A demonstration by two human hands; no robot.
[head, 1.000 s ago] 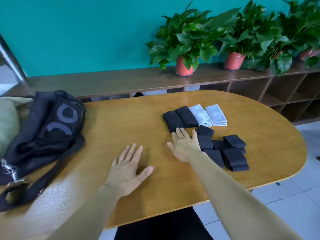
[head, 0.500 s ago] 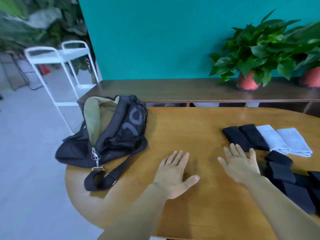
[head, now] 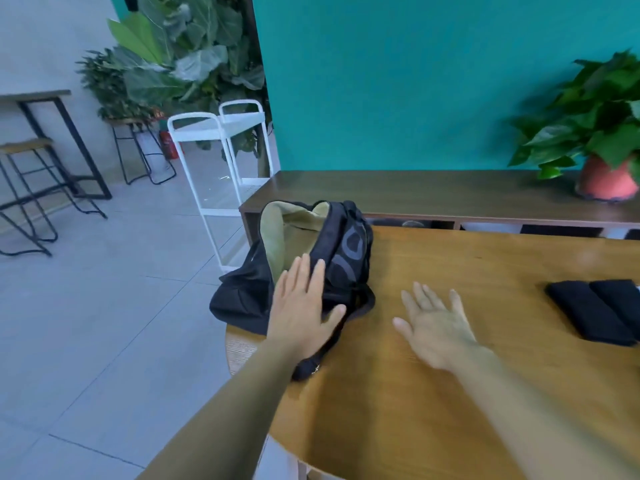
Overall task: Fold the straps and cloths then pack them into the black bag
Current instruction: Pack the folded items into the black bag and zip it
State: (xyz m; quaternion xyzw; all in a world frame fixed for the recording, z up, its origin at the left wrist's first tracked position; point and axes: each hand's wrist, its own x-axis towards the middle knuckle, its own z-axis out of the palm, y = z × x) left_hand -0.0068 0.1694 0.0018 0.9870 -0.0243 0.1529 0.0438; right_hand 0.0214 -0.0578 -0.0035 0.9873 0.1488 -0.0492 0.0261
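The black bag (head: 346, 251) lies at the left end of the wooden table (head: 467, 271), its mouth open and showing an olive-green lining. My left hand (head: 301, 306) is flat with straight fingers over the bag's front part; whether it touches the fabric I cannot tell. My right hand (head: 433, 323) hovers open above the bare wood to the right of the bag, holding nothing. Two folded black cloths (head: 595, 310) lie side by side at the right edge of the view. The other folded pieces are out of view.
A low wooden shelf unit (head: 433, 192) runs behind the table along the teal wall, with a potted plant (head: 602, 133) on it. A white wire rack (head: 221, 161) stands left of the shelf. Stools and a dark-framed table (head: 38, 168) stand on the grey tiled floor.
My view has swung left, leaving most of the folded pile out of view. Both hands moved left; my left hand left the bare wood and is now over the bag.
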